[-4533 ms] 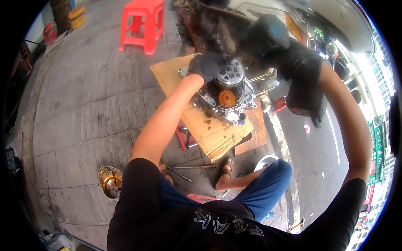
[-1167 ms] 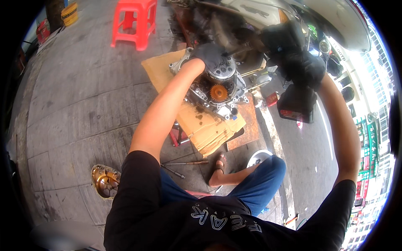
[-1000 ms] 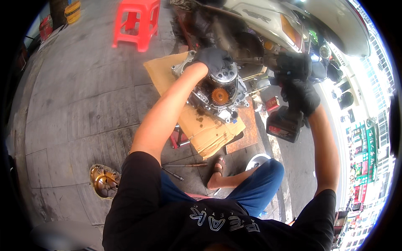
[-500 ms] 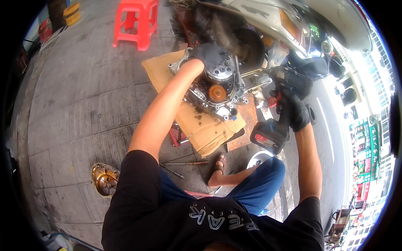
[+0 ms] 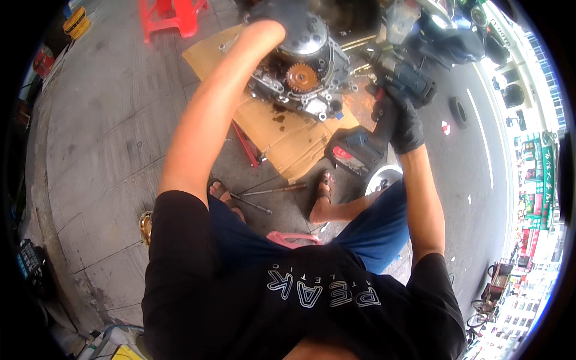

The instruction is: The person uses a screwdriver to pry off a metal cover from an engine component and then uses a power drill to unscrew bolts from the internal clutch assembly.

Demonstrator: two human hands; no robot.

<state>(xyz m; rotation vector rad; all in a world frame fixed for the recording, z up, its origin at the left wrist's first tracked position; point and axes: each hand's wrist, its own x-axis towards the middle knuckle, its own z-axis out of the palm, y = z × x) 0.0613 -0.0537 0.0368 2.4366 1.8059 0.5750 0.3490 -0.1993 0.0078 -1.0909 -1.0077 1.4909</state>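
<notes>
Right gloved hand (image 5: pixel 401 120): clamped on black-and-blue cordless impact wrench (image 5: pixel 384 105), now lowered beside the engine | left gloved hand (image 5: pixel 282 12): pressed on grey metal engine block (image 5: pixel 306 66) (grip unclear), unmoved | beneath: cardboard sheet (image 5: pixel 282 129).

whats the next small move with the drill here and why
Probably swing the power tool in the right hand toward the engine: its nose points at the casing but sits apart from it, while the left hand steadies the engine on the cardboard.
</notes>
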